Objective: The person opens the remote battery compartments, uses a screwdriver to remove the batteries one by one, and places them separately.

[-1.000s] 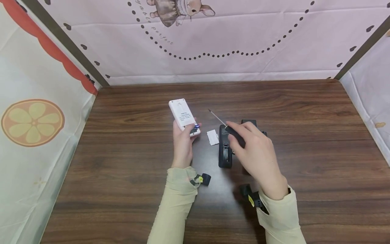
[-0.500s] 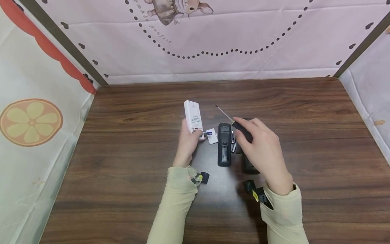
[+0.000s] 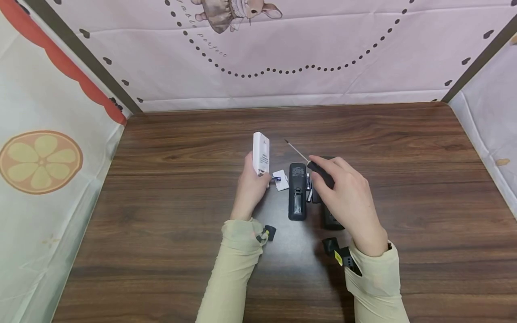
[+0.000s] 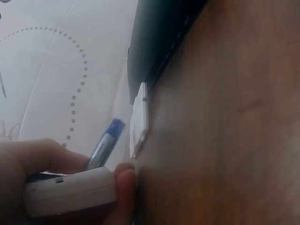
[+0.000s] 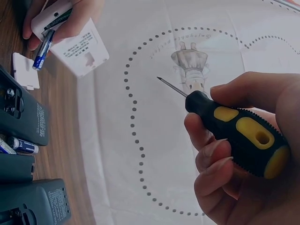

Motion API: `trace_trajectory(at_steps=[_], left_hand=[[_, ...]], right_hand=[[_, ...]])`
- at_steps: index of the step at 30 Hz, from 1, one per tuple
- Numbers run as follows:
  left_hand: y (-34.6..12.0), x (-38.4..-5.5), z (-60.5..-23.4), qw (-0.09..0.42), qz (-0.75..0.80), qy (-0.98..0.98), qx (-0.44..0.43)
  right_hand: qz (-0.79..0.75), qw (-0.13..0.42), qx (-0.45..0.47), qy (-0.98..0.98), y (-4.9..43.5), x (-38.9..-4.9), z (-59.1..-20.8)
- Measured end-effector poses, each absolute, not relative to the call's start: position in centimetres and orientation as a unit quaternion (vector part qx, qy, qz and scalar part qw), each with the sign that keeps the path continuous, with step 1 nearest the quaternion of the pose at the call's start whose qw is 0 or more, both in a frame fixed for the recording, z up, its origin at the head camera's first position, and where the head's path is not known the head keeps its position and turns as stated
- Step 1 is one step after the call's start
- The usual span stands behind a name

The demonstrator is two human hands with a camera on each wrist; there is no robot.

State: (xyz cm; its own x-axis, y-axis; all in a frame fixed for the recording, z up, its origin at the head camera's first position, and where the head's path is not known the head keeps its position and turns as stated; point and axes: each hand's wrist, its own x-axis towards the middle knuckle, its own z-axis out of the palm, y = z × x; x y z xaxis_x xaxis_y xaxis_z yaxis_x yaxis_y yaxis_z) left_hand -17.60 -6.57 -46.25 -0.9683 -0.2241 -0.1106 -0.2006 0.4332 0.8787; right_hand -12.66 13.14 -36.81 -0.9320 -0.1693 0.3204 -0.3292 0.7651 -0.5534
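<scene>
My left hand [image 3: 251,187] grips a white remote control [image 3: 262,150] tipped on its side, back facing right, above the table. A blue-and-silver battery [image 5: 43,50] pokes out at the remote's lower end, beside my thumb. To the right, my right hand [image 3: 350,197] holds a small screwdriver [image 5: 229,124] by its black-and-yellow handle, its thin tip pointing up and left, apart from the remote. A white battery cover [image 3: 282,181] lies on the table between the hands. Just right of it rests a black remote control [image 3: 297,204], back up, with its battery compartment uncovered.
Several loose batteries [image 5: 22,145] lie beside the black remote. More black remotes [image 5: 54,206] sit under and behind my right hand. A printed cloth wall [image 3: 282,85] stands at the table's [image 3: 181,157] back edge.
My left hand has moved right and turned the white remote onto its side; the battery sticks out farther from it. My right hand has shifted slightly right with the screwdriver, uncovering the black remote.
</scene>
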Motion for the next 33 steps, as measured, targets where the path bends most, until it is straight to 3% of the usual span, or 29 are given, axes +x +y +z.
trace_trajectory(at_steps=[9,33], left_hand=[[-6.0,-17.9,-45.9,0.002,-0.454,-0.882,0.125],[-4.1,-17.4,-45.3,0.044,-0.358,-0.930,0.074]], right_hand=[[0.305,0.115,0.125,-0.937,13.2,-12.7,-36.9],[0.303,0.103,0.140,-0.937,12.9,-13.0,-37.2]])
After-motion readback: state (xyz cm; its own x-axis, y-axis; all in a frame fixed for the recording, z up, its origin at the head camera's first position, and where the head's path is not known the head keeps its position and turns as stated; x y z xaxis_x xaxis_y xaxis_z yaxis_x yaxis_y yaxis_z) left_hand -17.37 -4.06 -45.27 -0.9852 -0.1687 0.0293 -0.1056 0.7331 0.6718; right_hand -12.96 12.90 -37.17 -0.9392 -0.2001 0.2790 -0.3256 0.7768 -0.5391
